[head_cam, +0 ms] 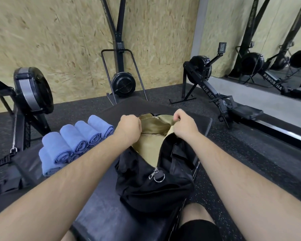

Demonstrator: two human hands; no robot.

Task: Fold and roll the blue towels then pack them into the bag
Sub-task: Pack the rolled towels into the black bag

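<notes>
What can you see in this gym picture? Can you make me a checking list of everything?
Surface: black padded bench, carrying the towels and the bag.
Job's things: rolled blue towels piled left of the black bag; none visible inside, where the tan lining shows.
Clutter: nothing seen.
Hands: left hand and right hand each grip the bag's opening edge, holding it apart.
Cables: none seen; a chain hangs on the fan machine at left.
Surroundings: rowing machine, mirror, chipboard wall, speckled floor.
</notes>
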